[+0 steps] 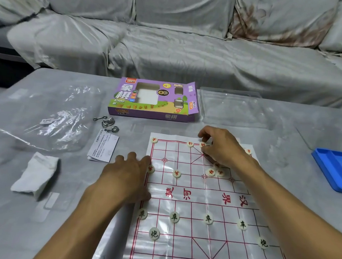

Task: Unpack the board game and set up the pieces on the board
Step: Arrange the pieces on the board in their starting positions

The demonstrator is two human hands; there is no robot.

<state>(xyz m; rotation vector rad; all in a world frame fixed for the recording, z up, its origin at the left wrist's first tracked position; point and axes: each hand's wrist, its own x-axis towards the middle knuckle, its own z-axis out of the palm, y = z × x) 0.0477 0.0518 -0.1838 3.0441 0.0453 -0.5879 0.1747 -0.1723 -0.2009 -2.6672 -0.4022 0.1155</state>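
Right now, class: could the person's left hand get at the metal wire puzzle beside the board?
Probably yes. The left hand lies flat at the board's left edge, and only bare table and a leaflet lie before the wire puzzle.

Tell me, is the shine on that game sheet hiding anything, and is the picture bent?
Head view: glare streaks the glossy board sheet around its middle, yet the characters stay readable; the wide lens bows the sofa; the right hand looks slightly blurred.
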